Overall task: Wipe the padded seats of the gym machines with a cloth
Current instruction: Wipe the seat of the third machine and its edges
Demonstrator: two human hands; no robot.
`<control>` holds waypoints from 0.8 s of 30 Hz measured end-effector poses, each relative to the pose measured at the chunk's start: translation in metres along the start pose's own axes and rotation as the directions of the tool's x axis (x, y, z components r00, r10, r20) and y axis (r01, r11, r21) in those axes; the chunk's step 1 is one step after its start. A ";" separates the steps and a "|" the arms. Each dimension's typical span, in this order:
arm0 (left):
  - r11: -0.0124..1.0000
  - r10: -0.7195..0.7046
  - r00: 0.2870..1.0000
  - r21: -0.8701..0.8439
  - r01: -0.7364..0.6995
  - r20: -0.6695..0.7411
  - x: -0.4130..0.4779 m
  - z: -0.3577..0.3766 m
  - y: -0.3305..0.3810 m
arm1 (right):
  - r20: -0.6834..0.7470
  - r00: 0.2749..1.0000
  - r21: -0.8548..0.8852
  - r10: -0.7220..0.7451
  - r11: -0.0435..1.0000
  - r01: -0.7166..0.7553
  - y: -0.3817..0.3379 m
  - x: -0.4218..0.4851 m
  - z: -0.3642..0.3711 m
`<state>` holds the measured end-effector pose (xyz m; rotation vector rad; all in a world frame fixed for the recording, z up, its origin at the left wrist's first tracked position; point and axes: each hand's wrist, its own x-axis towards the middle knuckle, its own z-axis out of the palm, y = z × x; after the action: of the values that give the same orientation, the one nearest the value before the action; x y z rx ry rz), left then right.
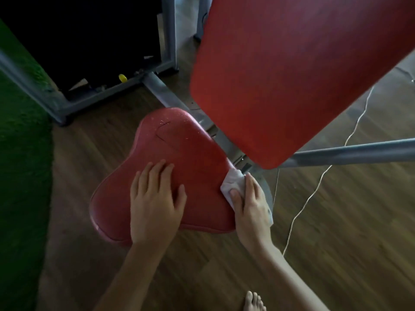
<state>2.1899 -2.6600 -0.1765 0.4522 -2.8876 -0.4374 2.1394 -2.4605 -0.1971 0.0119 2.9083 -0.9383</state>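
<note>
Your right hand [251,203] has its fingers closed on a crumpled white cloth [232,182], thumb on top and the rest wrapped around its outer side, pressing the soft folds against the right edge of the red padded seat [190,153]. Your left hand [155,198] lies flat on the seat just beside it, palm down, fingers spread and straight, gripping nothing. Both forearms reach forward from below.

Under your fingertips the seat is a rounded, roughly heart-shaped vinyl pad, worn and speckled with pale flecks, with a thin crack beyond your left fingers. Past the cloth, a long red padded backrest [292,75] tilts above, smooth and rounded at its corners, carried on a grey metal frame [350,151]. A thin white cord [314,191] trails over the wood-plank floor [336,232] right of your right hand. Green turf [20,153] lies far left of your left hand.
</note>
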 end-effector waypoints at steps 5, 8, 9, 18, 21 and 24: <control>0.988 -0.084 0.996 0.130 0.082 0.005 -0.001 0.002 0.004 | 0.114 0.988 -0.068 -0.106 0.991 0.114 -0.012 0.036 -0.005; 0.971 -0.108 0.993 0.220 0.094 0.055 0.004 -0.001 0.004 | 0.171 0.973 -0.123 -0.158 0.976 0.180 -0.019 0.046 -0.004; 0.965 -0.103 0.992 0.249 0.081 0.077 0.007 -0.005 0.001 | 0.182 0.965 -0.140 -0.190 0.966 0.216 -0.019 0.046 -0.004; 0.986 0.037 0.997 0.162 -0.047 0.064 0.013 -0.011 -0.024 | 0.164 0.950 -0.146 -0.266 0.946 0.290 -0.027 0.064 0.001; 0.991 0.113 0.994 0.070 -0.112 -0.010 0.011 -0.007 -0.032 | 0.145 0.964 -0.127 -0.222 0.962 0.240 -0.035 0.078 0.013; 0.979 0.205 0.978 0.033 -0.203 -0.046 0.015 -0.005 -0.042 | 0.228 0.969 -0.013 -0.092 0.995 0.098 -0.024 0.069 0.002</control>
<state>2.1885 -2.7040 -0.1830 0.1646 -2.8562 -0.3478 2.0704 -2.4825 -0.1904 -0.2235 2.7279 -0.8544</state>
